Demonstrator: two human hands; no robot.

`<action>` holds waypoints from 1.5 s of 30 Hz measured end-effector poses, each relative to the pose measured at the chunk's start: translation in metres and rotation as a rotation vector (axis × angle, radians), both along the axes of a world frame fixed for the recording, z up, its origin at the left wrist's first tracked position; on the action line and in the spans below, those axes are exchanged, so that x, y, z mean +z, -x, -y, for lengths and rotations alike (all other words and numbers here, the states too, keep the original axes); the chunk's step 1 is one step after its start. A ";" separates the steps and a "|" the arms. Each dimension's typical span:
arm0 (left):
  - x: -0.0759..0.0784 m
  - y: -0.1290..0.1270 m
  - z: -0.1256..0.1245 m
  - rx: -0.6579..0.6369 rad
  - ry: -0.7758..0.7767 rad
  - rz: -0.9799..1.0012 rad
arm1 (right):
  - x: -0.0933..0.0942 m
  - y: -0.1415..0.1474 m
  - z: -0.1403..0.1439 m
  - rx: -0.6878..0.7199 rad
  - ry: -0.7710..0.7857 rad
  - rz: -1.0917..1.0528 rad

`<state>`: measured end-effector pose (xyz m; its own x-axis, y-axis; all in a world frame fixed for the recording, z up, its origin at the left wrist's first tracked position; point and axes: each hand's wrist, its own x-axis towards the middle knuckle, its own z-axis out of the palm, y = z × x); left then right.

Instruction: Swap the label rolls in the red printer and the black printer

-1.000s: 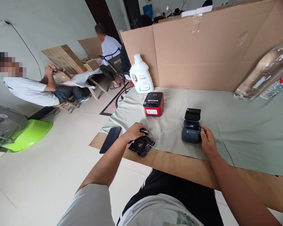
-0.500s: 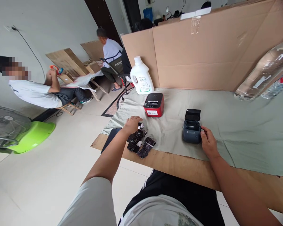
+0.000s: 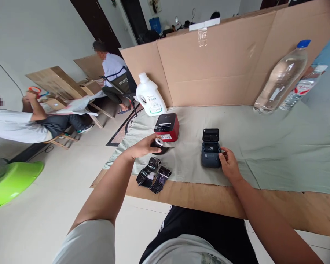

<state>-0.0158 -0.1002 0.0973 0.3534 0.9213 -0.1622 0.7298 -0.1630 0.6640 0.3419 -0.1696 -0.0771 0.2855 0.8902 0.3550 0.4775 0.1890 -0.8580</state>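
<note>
Pinched in my left hand (image 3: 142,147) is a small paper roll (image 3: 159,142), its white end facing up and a black strip trailing from it. Just behind that hand stands a red and black printer (image 3: 170,128). Several more paper rolls in black wrap (image 3: 161,179) lie in a pile below it, near the table's front edge. My right hand (image 3: 231,165) grips the right side of a small dark label printer (image 3: 211,160), thumb in front and fingers behind. This printer's lid (image 3: 210,135) stands raised, with its inside showing.
A white detergent jug (image 3: 151,97) stands at the back left of the cloth-covered table (image 3: 192,172). A cardboard wall (image 3: 209,77) closes off the back. A large bottle (image 3: 280,80) and a smaller water bottle (image 3: 301,90) stand at the right. Two people sit at the left.
My left hand has lifted a paper roll off the pile and moved it toward the red printer. The right hand keeps its grip on the dark printer. The view has shifted right.
</note>
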 end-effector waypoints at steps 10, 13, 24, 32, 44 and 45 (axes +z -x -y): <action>-0.034 -0.153 0.024 -0.400 0.500 0.437 | 0.029 0.007 0.018 0.115 -0.376 0.361; -0.047 -0.171 0.010 -0.388 0.487 0.385 | 0.035 0.008 0.023 0.113 -0.460 0.413; -0.053 -0.224 -0.029 -0.423 -0.145 -0.343 | 0.041 0.004 0.021 0.115 -0.455 0.479; -0.068 -0.228 -0.027 -0.383 -0.294 -0.357 | 0.038 0.002 0.019 0.070 -0.388 0.485; -0.104 -0.216 -0.029 -0.302 -0.307 0.032 | 0.035 0.003 0.017 0.049 -0.395 0.457; -0.105 -0.215 -0.031 -0.337 -0.317 0.063 | 0.035 0.003 0.017 0.052 -0.391 0.455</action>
